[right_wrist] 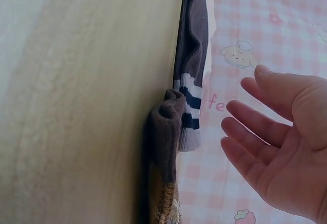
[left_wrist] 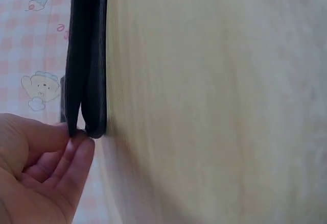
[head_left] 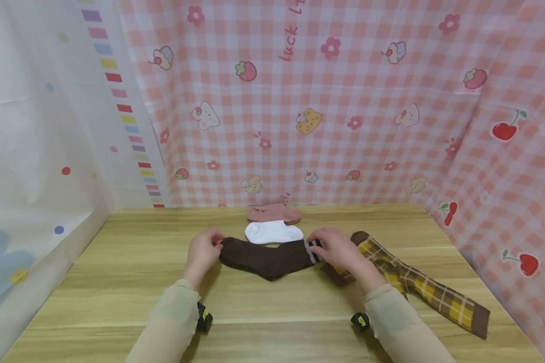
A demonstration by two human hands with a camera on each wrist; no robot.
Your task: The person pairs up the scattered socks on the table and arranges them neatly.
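A dark brown sock point(head_left: 265, 256) lies crosswise on the table, its striped cuff point(right_wrist: 192, 113) toward the right. My left hand point(head_left: 203, 253) pinches the toe end between thumb and fingers; the left wrist view shows this hand point(left_wrist: 43, 165) at the tip of the folded-looking sock point(left_wrist: 87, 66). Over the cuff is my right hand point(head_left: 340, 249). In the right wrist view that hand point(right_wrist: 281, 137) has spread, slightly bent fingers and stands apart from the cuff. Just behind the brown sock lies a white sock point(head_left: 272, 233), and behind that a pink sock point(head_left: 272, 213).
Yellow and brown plaid socks point(head_left: 449, 300) lie crossed at the right, partly under my right forearm. A brown end point(right_wrist: 166, 137) of one is close to the striped cuff. Pink checked cloth point(head_left: 277, 151) hangs behind the wooden table point(head_left: 272, 338).
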